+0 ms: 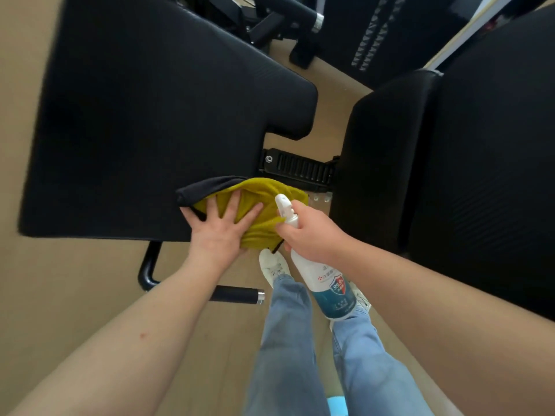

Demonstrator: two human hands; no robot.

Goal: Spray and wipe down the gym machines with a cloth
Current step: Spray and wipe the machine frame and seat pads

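Note:
A large black padded bench seat (144, 121) fills the left and middle of the head view. A yellow cloth (264, 202) with a dark underside lies on the pad's near right corner. My left hand (220, 229) presses flat on the cloth with fingers spread. My right hand (312, 238) grips the neck of a white spray bottle (326, 283) with a blue label, its nozzle held over the cloth's right edge. A second black pad (450, 175) stands to the right.
A black ribbed adjustment rail (300, 169) joins the two pads. A black tube frame with a capped handle (237, 294) sticks out below the seat. My legs and white shoes (274, 265) stand on the tan floor. More black machine parts (288, 22) lie beyond.

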